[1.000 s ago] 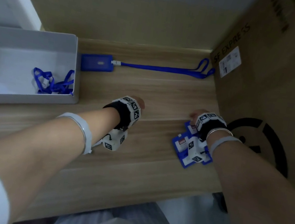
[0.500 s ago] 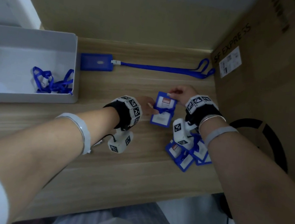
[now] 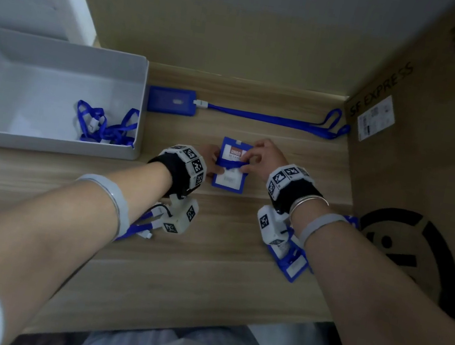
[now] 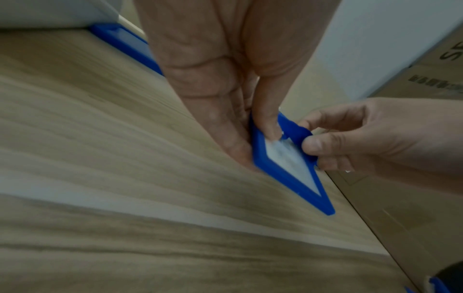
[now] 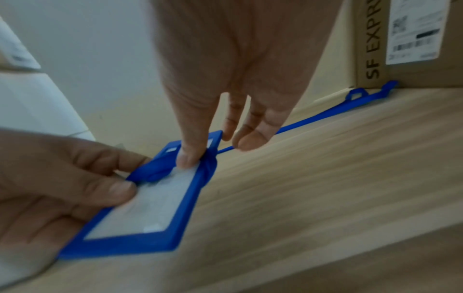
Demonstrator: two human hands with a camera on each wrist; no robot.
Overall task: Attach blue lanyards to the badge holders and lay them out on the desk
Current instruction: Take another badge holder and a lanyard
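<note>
A blue badge holder (image 3: 228, 178) with a white card lies at the desk's middle, with a blue strap (image 3: 232, 164) wrapped across it. My left hand (image 3: 216, 162) grips the holder's left edge, thumb on top (image 4: 268, 128). My right hand (image 3: 247, 160) pinches the strap (image 5: 160, 172) against the holder (image 5: 155, 208), thumb (image 5: 190, 156) pressing down. Under my right wrist is a pile of more blue badge holders (image 3: 292, 261). A loose blue lanyard (image 3: 135, 229) lies beneath my left forearm. One blue holder (image 3: 170, 100) with its lanyard (image 3: 259, 116) attached lies stretched along the back.
A grey bin (image 3: 44, 141) at the left holds tangled blue lanyards (image 3: 104, 127). A big cardboard box (image 3: 435, 147) walls off the right side. The desk's front edge runs just above my lap.
My right hand lifted one holder off the pile at the right and carried it to the desk's middle. My left hand has closed on its left edge, and the right hand now pinches the strap.
</note>
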